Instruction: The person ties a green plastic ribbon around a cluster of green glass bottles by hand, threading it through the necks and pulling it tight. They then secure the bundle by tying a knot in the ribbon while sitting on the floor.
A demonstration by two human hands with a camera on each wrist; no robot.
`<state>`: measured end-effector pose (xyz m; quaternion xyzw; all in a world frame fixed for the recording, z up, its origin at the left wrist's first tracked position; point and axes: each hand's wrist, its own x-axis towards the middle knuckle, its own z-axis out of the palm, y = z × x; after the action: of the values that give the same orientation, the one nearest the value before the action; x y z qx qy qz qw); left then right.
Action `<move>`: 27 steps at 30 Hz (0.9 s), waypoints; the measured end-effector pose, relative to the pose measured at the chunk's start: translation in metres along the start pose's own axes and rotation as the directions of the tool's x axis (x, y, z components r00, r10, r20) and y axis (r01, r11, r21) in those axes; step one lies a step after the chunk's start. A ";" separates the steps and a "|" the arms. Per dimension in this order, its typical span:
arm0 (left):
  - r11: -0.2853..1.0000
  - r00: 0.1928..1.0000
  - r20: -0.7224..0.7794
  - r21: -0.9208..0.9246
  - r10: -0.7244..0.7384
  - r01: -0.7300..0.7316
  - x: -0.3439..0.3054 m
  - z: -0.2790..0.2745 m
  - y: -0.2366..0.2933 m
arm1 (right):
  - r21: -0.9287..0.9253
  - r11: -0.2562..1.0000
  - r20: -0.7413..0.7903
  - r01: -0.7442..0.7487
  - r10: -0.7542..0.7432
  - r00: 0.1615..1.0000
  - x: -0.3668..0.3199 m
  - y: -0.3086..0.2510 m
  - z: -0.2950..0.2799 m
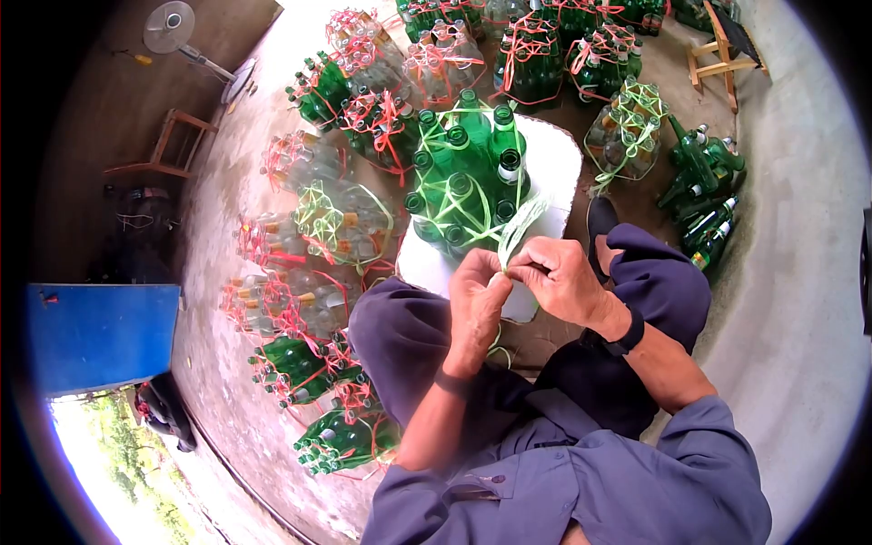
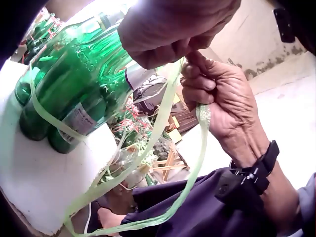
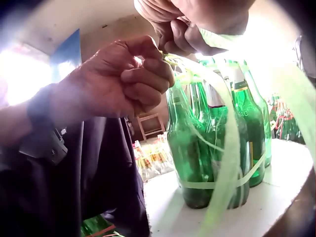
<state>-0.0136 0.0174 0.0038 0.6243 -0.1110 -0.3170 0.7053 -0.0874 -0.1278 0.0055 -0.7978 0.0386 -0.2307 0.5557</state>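
A cluster of green glass bottles [image 1: 461,163] stands upright on a white-topped stand [image 1: 556,159], with pale green plastic twine [image 1: 520,227] crossing between the necks. Just in front of the bottles, my left hand [image 1: 479,304] pinches the twine between thumb and forefinger. My right hand [image 1: 570,283] pinches the same twine close beside it, the fingertips of both hands almost meeting. In the left wrist view, a long loop of twine [image 2: 163,116] hangs below the hands, and another band circles the bottles low down. The right wrist view shows the left hand [image 3: 131,79] with fingers curled.
Bundles of clear bottles [image 1: 345,222] tied with red or green twine cover the floor to the left and behind. Loose green bottles [image 1: 704,182] lie by the right wall. A wooden stool [image 1: 722,59], a fan [image 1: 173,32] and a blue panel [image 1: 104,331] stand farther off.
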 end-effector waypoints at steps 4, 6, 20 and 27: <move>0.991 0.997 -0.007 0.107 0.079 -0.078 -0.003 0.004 -0.003 | 0.103 0.943 0.040 -0.316 0.314 0.949 0.004 -0.001 -0.001; 0.994 0.995 -0.001 -0.027 0.103 -0.103 -0.006 0.005 0.000 | 0.015 0.994 0.011 -0.106 0.106 0.994 0.003 -0.007 -0.005; 0.997 0.997 0.028 -0.035 -0.070 0.071 -0.002 -0.002 0.006 | 0.111 0.952 0.124 -0.285 0.271 0.955 0.007 -0.002 -0.008; 0.994 0.997 -0.006 0.088 0.072 -0.072 -0.008 0.008 0.004 | 0.159 0.978 -0.050 -0.135 0.144 0.988 0.009 -0.005 -0.006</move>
<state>-0.0236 0.0155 0.0112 0.6517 -0.1438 -0.2832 0.6888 -0.0822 -0.1339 0.0144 -0.7401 0.0934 -0.2176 0.6294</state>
